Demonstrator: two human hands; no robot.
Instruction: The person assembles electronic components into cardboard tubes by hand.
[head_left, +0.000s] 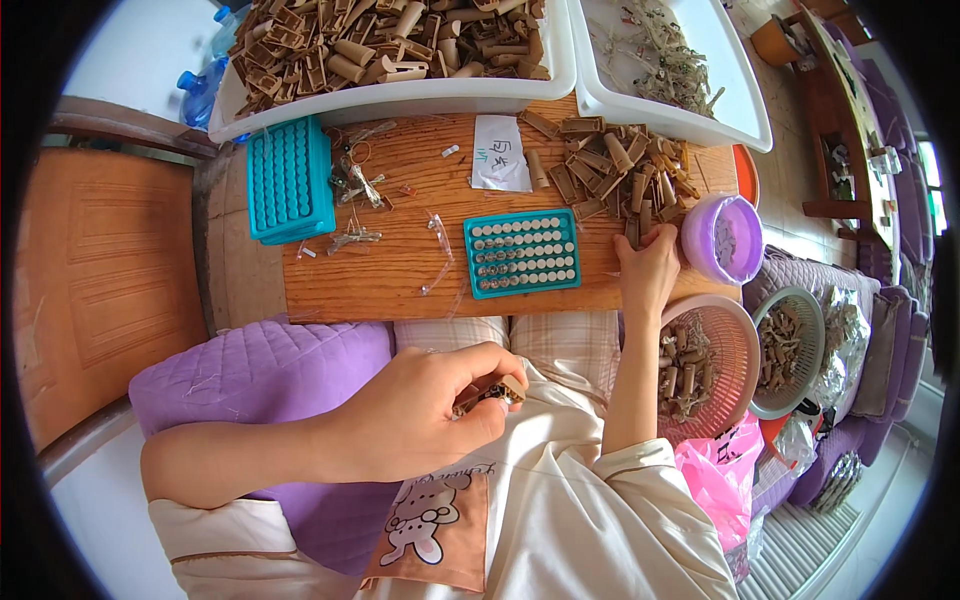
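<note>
My left hand is curled in front of my chest around a small brown plastic casing. Parts inside the casing are too small to make out. Stretched out over the table's right side, my right hand has its fingers closed on a brown plastic shell at the near edge of a loose pile of such shells. Left of that hand lies a turquoise tray with rows of white and silvery round pieces.
White bins hold brown shells and tangled wired parts. Stacked turquoise trays stand at the left, near loose wires. A purple tub, a pink basket and a grey basket flank my right arm.
</note>
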